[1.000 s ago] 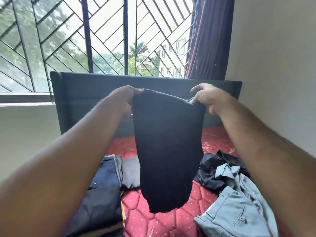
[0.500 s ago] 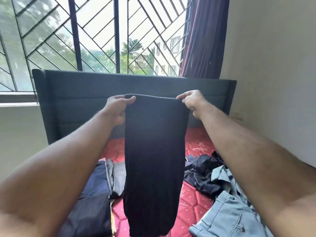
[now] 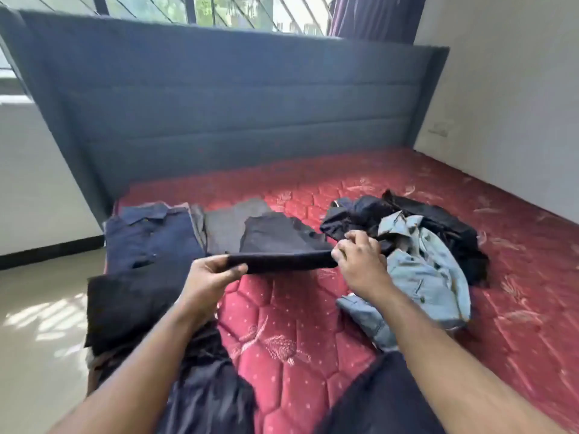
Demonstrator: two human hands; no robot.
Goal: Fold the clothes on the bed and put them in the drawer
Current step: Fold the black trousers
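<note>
A black garment (image 3: pixel 279 242) lies folded and almost flat just above the red mattress (image 3: pixel 291 324). My left hand (image 3: pixel 213 274) pinches its near left corner. My right hand (image 3: pixel 360 261) pinches its near right corner. Left of it lie a folded navy shirt (image 3: pixel 147 236) and a folded grey piece (image 3: pixel 225 223). A folded black piece (image 3: pixel 131 302) sits at the bed's left edge. To the right is a loose heap with a light blue shirt (image 3: pixel 429 270) and dark clothes (image 3: pixel 445 227). No drawer is in view.
The grey padded headboard (image 3: pixel 250 114) stands behind the bed. A white wall (image 3: pixel 517 104) runs along the right side. Pale floor (image 3: pixel 40 308) lies to the left. More dark cloth (image 3: pixel 206 383) lies at the near edge under my arms.
Both hands have come down from chest height, where the black garment hung full length. It is now folded over and held low over the mattress. My view has tilted downward.
</note>
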